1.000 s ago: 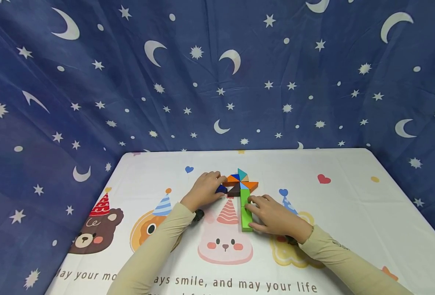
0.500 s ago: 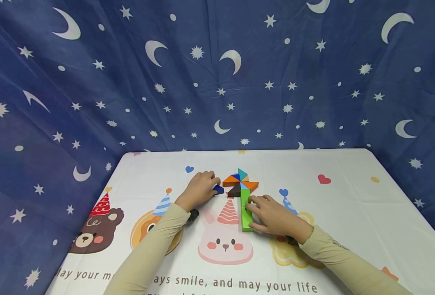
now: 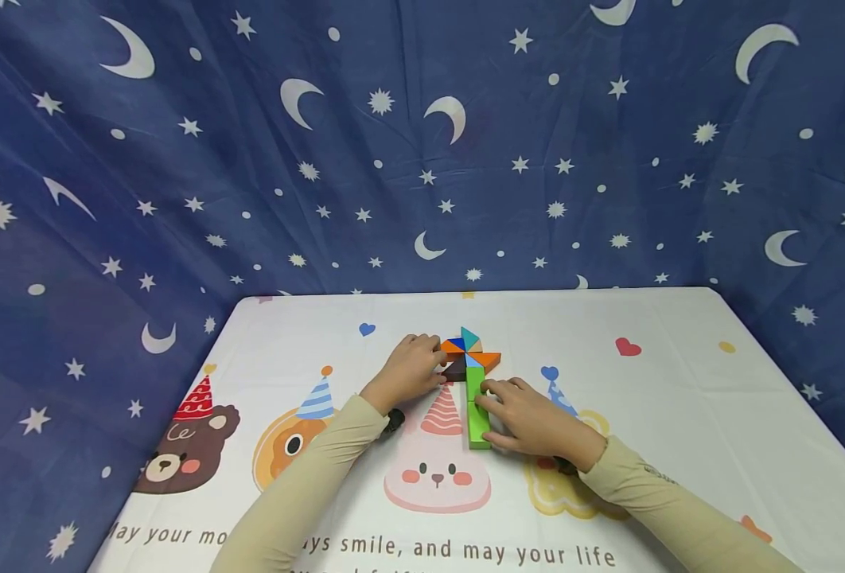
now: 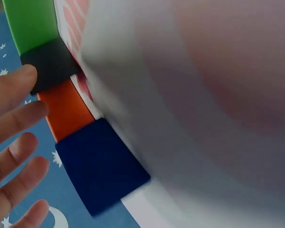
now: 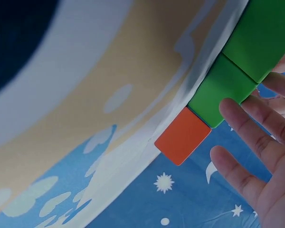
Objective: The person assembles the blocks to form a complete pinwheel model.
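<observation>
On the table, coloured blocks form a pinwheel with a teal triangle point(image 3: 469, 338) on top and an orange triangle point(image 3: 492, 360) at the right. Two green blocks point(image 3: 477, 426) make a stem below it. My left hand point(image 3: 411, 370) is at the pinwheel's left side, thumb against a dark brown block point(image 4: 50, 64), the other fingers spread near an orange block point(image 4: 66, 109). A dark blue block point(image 4: 102, 166) sits beside that orange one; the hand hides it in the head view. My right hand point(image 3: 530, 414) lies beside the stem, loosely bent fingertips touching the green blocks.
A white tablecloth point(image 3: 680, 414) with printed animals and lettering covers the table. Behind its far edge hangs a dark blue curtain point(image 3: 580, 143) with moons and stars.
My left hand moved left with the dark blue block, then back right to the pinwheel, where it now covers that block in the head view. My right hand has stayed at the green blocks.
</observation>
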The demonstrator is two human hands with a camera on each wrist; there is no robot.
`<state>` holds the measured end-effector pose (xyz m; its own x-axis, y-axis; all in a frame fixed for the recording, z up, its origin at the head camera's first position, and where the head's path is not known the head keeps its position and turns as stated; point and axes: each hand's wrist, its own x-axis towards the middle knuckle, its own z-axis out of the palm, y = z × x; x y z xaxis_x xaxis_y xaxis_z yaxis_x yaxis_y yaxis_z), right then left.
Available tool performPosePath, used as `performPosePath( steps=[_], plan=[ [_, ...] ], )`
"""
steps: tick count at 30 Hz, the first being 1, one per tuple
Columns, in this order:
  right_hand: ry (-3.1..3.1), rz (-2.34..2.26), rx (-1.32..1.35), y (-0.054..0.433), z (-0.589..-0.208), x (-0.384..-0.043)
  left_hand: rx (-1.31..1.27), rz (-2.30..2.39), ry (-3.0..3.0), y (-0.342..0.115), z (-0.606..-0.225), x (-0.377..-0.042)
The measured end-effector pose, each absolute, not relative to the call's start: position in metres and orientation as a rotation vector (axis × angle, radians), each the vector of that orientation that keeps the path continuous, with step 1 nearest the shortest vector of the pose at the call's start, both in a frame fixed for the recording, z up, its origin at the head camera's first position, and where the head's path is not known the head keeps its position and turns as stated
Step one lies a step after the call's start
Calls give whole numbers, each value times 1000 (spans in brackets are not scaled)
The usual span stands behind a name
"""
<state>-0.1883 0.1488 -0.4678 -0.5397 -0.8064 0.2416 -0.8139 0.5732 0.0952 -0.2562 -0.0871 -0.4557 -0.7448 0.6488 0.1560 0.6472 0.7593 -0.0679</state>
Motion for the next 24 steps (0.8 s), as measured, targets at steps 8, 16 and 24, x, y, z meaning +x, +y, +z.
performPosePath(
  steps=[8, 16, 24],
  plan=[
    [-2558, 38, 1345, 149, -468, -188, -1016, 54, -2796, -80, -457, -255],
    [-2568, 17, 1343, 149, -468, -189, -1032, -3, -2746, -100, -455, -253],
    [-2547, 24, 1344, 148, -468, -189, -953, 72, -2766, -85, -456, -251]
  ],
)
